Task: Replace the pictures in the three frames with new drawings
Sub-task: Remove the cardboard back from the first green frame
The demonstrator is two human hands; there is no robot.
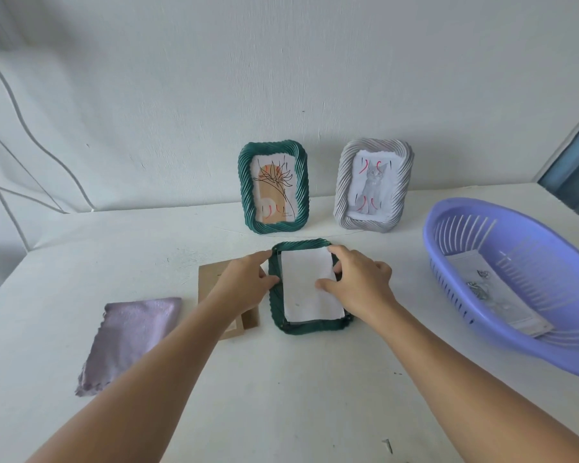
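A dark green frame lies face down on the white table, with a white sheet of paper lying blank side up in its back opening. My left hand holds the frame's left edge. My right hand rests on the paper's right side, fingertips touching the sheet. Two frames stand upright against the wall behind: a green one showing a plant drawing and a grey one showing a cat picture. A brown backing board lies left of the flat frame, partly under my left forearm.
A purple plastic basket stands at the right and holds printed sheets. A lilac cloth lies at the left. A small screw lies near the table's front edge. White cables run along the wall at the left.
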